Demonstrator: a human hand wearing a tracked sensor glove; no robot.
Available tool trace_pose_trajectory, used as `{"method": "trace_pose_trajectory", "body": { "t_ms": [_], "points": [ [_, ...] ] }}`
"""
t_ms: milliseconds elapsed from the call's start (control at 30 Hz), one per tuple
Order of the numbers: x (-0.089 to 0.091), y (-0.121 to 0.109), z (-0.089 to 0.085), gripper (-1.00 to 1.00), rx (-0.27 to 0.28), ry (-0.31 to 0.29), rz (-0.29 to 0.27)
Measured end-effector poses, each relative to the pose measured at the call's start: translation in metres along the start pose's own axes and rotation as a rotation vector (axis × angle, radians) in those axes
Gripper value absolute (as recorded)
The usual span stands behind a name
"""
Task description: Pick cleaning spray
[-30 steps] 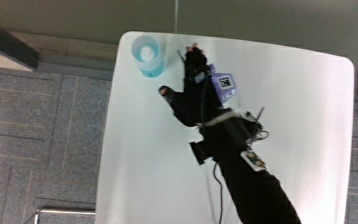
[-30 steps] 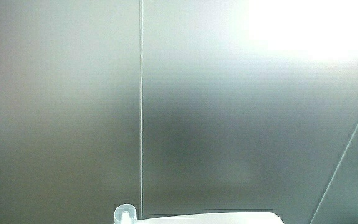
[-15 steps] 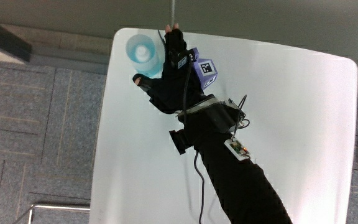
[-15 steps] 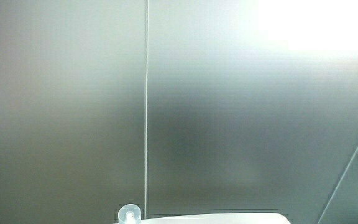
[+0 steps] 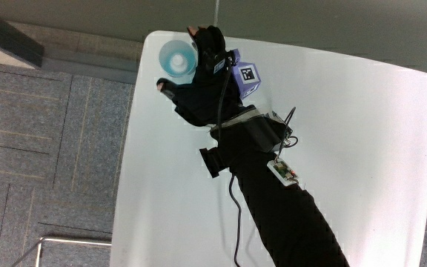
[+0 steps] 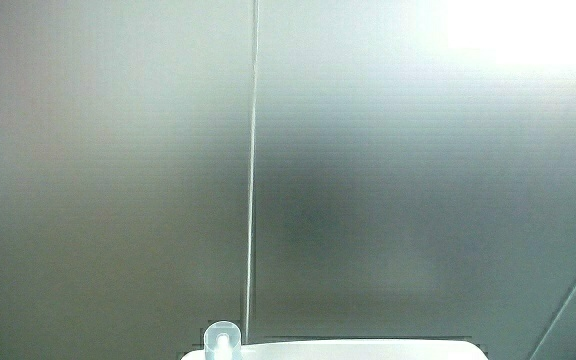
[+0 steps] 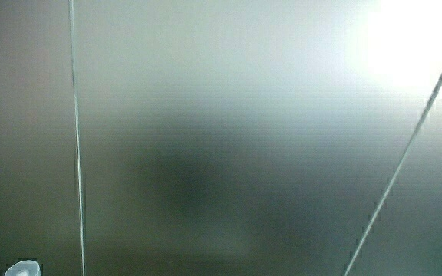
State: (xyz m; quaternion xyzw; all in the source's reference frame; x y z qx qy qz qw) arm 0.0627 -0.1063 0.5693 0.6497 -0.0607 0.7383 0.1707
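Pale-blue and translucent, the cleaning spray (image 5: 176,58) stands upright at a corner of the white table (image 5: 362,148), farther from the person than the wrist. The hand (image 5: 199,81) sits just beside it, spread wide. Its fingers (image 5: 207,38) stretch along the bottle's side and the thumb (image 5: 166,87) is splayed out nearer the person, so the bottle stands in the gap, not yet gripped. The patterned cube (image 5: 245,77) rides on the glove's back. Both side views show mostly pale wall, with only the bottle's cap (image 6: 222,338) (image 7: 23,268) visible.
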Motion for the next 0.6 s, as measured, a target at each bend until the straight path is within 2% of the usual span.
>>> {"method": "trace_pose_trajectory", "body": {
  "t_ms": [100, 233, 300, 367, 400, 500, 600],
  "points": [
    [0.001, 0.000, -0.001, 0.57, 0.011, 0.034, 0.002],
    [0.002, 0.002, 0.003, 0.76, 0.019, 0.027, -0.009],
    [0.000, 0.001, 0.003, 0.86, 0.027, 0.045, -0.002],
    [0.005, -0.001, 0.006, 0.95, 0.041, 0.040, -0.016],
    [0.007, -0.002, 0.007, 1.00, 0.046, 0.056, -0.022],
    [0.007, -0.005, 0.008, 1.00, 0.047, 0.064, 0.012],
    [0.003, -0.009, 0.008, 1.00, 0.041, 0.073, 0.005]
  ]
}}
